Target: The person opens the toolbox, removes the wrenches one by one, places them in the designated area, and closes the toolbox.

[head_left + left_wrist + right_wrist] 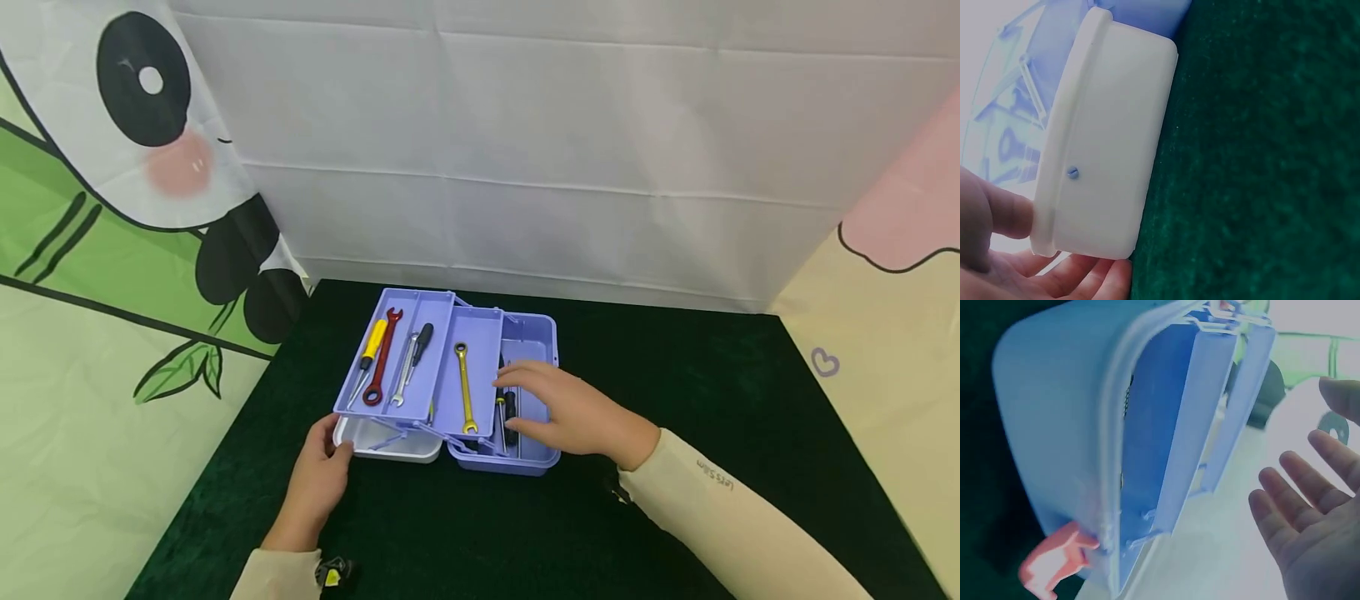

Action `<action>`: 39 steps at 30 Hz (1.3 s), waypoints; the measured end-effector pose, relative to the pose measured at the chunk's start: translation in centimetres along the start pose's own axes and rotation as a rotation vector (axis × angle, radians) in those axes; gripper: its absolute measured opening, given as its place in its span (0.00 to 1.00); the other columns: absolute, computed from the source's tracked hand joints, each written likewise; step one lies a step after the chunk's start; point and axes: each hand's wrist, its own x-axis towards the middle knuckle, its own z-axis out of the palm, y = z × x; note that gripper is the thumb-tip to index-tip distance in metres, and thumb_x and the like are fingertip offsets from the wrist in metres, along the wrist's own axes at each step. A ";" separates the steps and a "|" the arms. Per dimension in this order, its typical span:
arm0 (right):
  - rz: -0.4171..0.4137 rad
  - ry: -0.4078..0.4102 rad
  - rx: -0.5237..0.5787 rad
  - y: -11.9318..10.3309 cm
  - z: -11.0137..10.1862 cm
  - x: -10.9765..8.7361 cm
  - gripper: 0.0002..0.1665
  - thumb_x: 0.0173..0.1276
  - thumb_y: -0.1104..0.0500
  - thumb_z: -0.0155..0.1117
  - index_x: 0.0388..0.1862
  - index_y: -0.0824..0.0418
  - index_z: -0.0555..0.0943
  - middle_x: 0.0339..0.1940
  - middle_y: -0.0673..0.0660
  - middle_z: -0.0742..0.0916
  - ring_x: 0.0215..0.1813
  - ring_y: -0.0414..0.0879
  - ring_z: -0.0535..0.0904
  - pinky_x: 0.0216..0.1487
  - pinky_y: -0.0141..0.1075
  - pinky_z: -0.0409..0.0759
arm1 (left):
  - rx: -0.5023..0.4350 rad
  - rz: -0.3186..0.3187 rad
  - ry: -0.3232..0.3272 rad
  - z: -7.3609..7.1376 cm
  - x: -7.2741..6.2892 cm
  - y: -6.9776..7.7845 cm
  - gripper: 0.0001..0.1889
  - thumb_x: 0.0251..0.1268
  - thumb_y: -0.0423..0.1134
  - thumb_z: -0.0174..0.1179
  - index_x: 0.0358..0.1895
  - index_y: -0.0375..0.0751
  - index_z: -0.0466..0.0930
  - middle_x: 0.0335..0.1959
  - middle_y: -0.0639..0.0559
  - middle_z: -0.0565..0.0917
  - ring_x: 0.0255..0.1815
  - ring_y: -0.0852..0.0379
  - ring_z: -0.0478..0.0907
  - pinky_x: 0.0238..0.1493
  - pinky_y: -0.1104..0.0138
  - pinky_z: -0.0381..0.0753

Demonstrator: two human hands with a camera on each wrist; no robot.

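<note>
A lavender toolbox (pixel 543 333) lies spread open, its stepped trays fanned leftward over a white lid (pixel 386 442). My left hand (pixel 315 479) grips the lid's left end, thumb on the rim and fingers against the outside. Over the deep compartment hovers my right hand (pixel 570 412), fingers spread and holding nothing; it partly hides screwdrivers (pixel 511 408) inside. The outer tray (pixel 427 304) carries a yellow-handled screwdriver (pixel 372 343), a red wrench (pixel 385 358), a silver wrench (pixel 405 371) and a black-handled screwdriver (pixel 422 340). One yellow wrench (pixel 465 387) is in the inner tray (pixel 487 342).
Dark green cloth (pixel 675 375) covers the table. White fabric (pixel 525 150) hangs behind it, with printed cartoon panels at both sides. A red latch (pixel 1054 562) sticks out from the toolbox's side in the right wrist view.
</note>
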 end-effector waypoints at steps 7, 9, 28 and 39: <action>-0.141 -0.086 -0.167 -0.7 -0.6 4.8 0.26 0.74 0.53 0.67 0.69 0.56 0.77 0.68 0.50 0.78 0.69 0.43 0.73 0.71 0.38 0.71 | 0.037 0.023 0.006 0.1 0.0 0.4 0.31 0.83 0.37 0.44 0.82 0.37 0.47 0.78 0.34 0.59 0.69 0.36 0.63 0.73 0.38 0.62; -0.164 -0.107 -0.193 -0.7 -0.6 5.9 0.24 0.74 0.54 0.67 0.67 0.56 0.78 0.66 0.50 0.80 0.68 0.44 0.73 0.71 0.38 0.71 | 0.038 0.023 0.003 0.2 -0.1 0.4 0.31 0.83 0.37 0.43 0.83 0.37 0.46 0.78 0.33 0.59 0.70 0.36 0.63 0.73 0.38 0.61; -0.260 -0.270 -0.503 -0.4 4.0 10.4 0.19 0.70 0.63 0.68 0.59 0.50 0.85 0.50 0.48 0.84 0.53 0.43 0.76 0.66 0.37 0.74 | 0.025 0.002 0.013 0.2 -0.5 0.3 0.31 0.83 0.37 0.43 0.82 0.37 0.47 0.78 0.34 0.58 0.69 0.37 0.64 0.72 0.38 0.64; -0.225 -0.297 -0.507 -0.1 4.3 11.1 0.16 0.71 0.62 0.68 0.55 0.49 0.86 0.44 0.45 0.81 0.47 0.42 0.73 0.61 0.34 0.75 | 0.040 0.003 0.021 0.0 -0.5 0.4 0.31 0.83 0.38 0.43 0.82 0.37 0.47 0.79 0.34 0.57 0.72 0.36 0.62 0.73 0.38 0.60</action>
